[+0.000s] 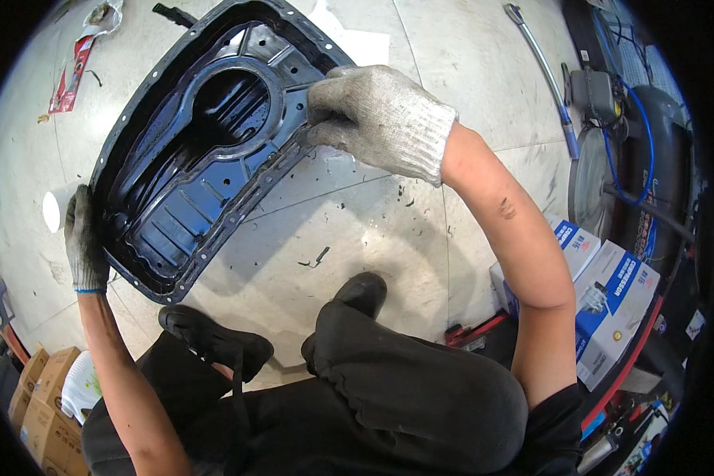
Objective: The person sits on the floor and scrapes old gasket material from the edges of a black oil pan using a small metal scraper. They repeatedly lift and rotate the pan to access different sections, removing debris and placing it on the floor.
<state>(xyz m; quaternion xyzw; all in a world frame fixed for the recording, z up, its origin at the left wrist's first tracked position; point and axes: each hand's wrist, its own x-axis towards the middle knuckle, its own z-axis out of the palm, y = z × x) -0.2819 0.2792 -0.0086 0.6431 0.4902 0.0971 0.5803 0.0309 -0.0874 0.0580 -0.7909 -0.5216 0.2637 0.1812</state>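
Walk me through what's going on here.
A person in work gloves is handling a large dark pan. The left hand is at its left end, the right hand at its right rim; whether the right fingers hold anything is hidden. Dark scraps lie on the floor.

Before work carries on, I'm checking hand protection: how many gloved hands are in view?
2: the left hand at the left edge of the black pan, and the right hand at its right edge. No others show.
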